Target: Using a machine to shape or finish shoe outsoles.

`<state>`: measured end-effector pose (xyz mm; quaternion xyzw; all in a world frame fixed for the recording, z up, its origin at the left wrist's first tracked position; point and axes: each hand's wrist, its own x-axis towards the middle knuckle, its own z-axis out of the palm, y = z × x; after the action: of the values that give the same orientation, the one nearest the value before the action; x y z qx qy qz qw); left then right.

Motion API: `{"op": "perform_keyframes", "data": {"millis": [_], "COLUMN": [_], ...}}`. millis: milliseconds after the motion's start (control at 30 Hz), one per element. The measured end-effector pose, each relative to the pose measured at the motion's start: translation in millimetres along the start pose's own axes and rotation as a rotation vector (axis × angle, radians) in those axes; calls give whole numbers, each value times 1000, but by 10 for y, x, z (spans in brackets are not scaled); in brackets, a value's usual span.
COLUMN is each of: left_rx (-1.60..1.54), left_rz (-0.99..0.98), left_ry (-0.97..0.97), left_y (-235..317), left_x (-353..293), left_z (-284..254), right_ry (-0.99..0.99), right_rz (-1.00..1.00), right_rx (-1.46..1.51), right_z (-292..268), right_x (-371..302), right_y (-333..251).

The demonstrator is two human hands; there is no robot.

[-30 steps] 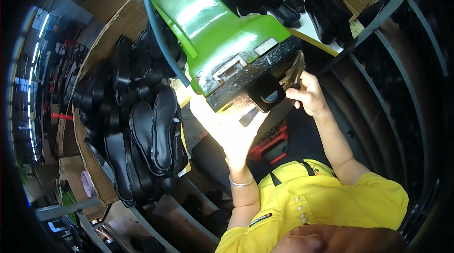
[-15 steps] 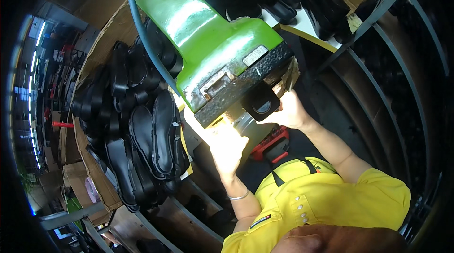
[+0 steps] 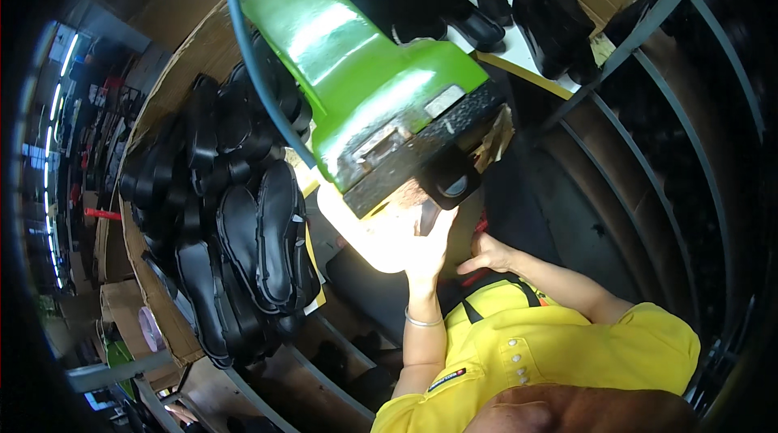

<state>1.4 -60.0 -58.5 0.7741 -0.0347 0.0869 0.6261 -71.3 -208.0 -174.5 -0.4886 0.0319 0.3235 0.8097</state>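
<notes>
A green machine head (image 3: 356,60) with a dark, worn front hangs over my hands. Under its lower edge is my left hand (image 3: 417,251), lit so strongly that most of its fingers wash out. Its thumb rises beside a greyish thing (image 3: 426,218), and the hand seems closed on it; I cannot make out what it is. A black squarish fitting (image 3: 451,182) juts from the machine just above. Lower and to the right, my right hand (image 3: 490,255) is apart from the machine, thumb and fingers spread, close to a partly hidden red object (image 3: 482,222) by my lap.
To the left, a cardboard box (image 3: 130,190) holds several black shoe soles (image 3: 275,230). More black soles (image 3: 551,24) lie on a white, yellow-edged board at the top right. Grey metal rack bars (image 3: 673,109) curve along the right. A blue cable (image 3: 251,68) runs down the machine.
My right hand has come away from beside the black fitting, down toward my lap. My left hand has shifted right and up under the machine. The red object is now mostly covered.
</notes>
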Motion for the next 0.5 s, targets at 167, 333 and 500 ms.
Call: {"op": "perform_keyframes", "data": {"millis": [167,333,500], "left_rx": [-138,-271,-189], "left_rz": [-228,-227,-85], "left_ry": [34,23,27], "left_y": [32,24,-16], "left_x": [-229,-256,-107], "left_z": [-61,-22,2], "right_ry": [50,500,596], "right_rz": [-41,-259,-415], "right_rx": [516,591,236], "right_z": [-532,-806,-884], "right_x": [-224,-407,-311], "right_y": [272,-179,-1075]}}
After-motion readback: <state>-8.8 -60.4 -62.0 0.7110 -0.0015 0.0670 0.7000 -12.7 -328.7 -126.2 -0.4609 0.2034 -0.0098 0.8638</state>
